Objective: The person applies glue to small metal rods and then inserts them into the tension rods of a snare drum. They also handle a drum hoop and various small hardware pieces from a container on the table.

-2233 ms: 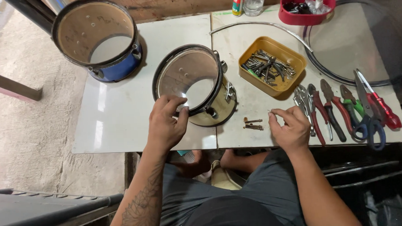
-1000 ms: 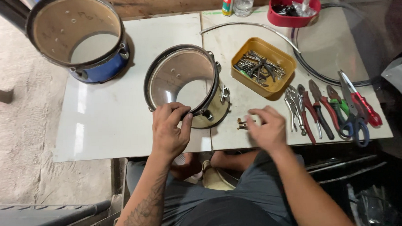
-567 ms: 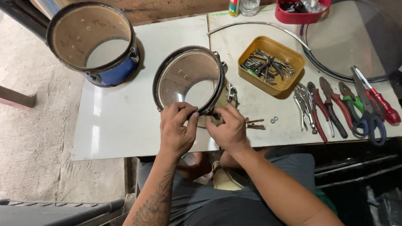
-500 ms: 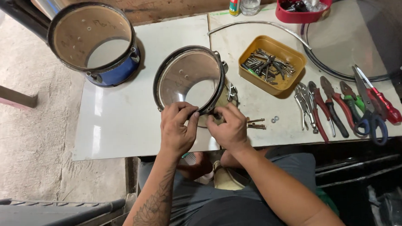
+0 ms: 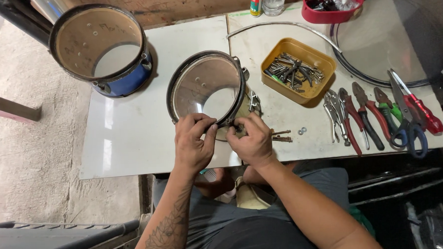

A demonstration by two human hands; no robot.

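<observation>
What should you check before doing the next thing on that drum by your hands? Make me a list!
1. Both hands on the drum: ok. Left hand and right hand meet at the near rim of the cream drum shell.
2. Drum sits flat on the white table: ok.
3. Part pinched between fingertips: cannot tell, fingers hide it.
4. Spare screws close by: ok, beside the right hand.
5. Pliers within reach: ok, probably.

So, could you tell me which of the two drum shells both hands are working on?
The cream drum shell nearest the person, gripped at its near rim; the blue drum shell sits untouched.
</observation>
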